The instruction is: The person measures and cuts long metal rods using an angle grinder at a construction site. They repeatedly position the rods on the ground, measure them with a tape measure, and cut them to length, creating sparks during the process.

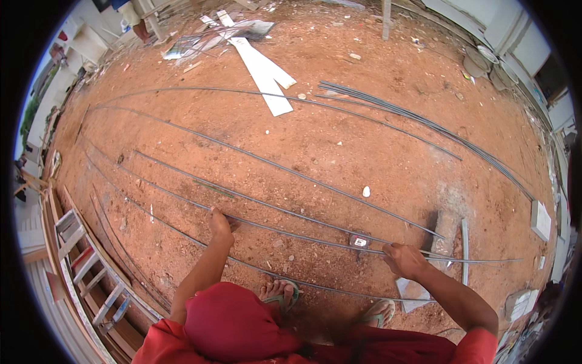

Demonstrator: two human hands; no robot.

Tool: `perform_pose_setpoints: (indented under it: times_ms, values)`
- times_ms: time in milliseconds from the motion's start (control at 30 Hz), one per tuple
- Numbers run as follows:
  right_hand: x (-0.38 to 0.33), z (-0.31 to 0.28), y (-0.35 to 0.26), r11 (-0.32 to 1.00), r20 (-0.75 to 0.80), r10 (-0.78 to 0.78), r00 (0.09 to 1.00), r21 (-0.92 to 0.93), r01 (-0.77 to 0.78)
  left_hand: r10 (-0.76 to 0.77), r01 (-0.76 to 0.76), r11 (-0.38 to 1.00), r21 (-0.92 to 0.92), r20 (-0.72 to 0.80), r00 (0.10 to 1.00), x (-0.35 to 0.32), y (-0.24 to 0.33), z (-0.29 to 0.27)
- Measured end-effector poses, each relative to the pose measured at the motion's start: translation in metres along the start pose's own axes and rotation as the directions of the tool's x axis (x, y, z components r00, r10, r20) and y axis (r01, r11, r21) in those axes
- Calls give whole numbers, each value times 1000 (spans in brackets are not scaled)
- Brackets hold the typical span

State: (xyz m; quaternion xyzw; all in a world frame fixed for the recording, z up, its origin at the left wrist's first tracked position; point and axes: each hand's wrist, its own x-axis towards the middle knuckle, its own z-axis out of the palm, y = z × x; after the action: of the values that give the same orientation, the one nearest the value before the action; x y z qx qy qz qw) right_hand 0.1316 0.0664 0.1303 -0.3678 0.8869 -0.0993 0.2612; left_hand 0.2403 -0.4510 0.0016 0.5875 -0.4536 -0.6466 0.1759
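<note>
As far as can be judged from the single view, handling of the long, slender, dark-grey metal rod (303, 237) is under way and not finished, since both hands are on it and neither has let go. The left hand (221, 225) has its grip closed round the rod along its length; the right hand (405, 261) has its grip closed on it nearer the right-hand end, which runs on past the fist. A second grey rod (260, 203) converges at the right hand; whether it is also held cannot be told. Of the other stock, a single rod (267, 161) lies farther out, another (339, 292) passes close by the feet, and a loose bundle of straight grey rods (418, 116) lies beyond at the upper right; none of these is in hand, so they are judged to be unattended at this point. How many rods have been dealt with cannot be established. The held rod is located in front of the person, crossing above reddish-brown bare earth (327, 142). It appears thin, matt and uniform, without visible kinks; its curve may owe to the lens as much as to flexing. Surface rust or ribbing is too small to confirm. A rough grey block (448, 230) sits near its right-hand end.
</note>
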Motion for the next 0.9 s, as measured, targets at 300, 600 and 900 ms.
perform_pose_setpoints:
  times_ms: [300,600,900]
  values:
    - [-7,13,25,997,-30,-21,999,72,23,560,-943,-231,238,825,71,-37,101,185]
    - [-2,26,32,992,-38,-102,994,74,104,224,-755,-587,293,955,197,50,93,416]
    - [-16,36,38,988,-93,-143,985,49,148,104,-751,-547,370,920,378,66,93,470]
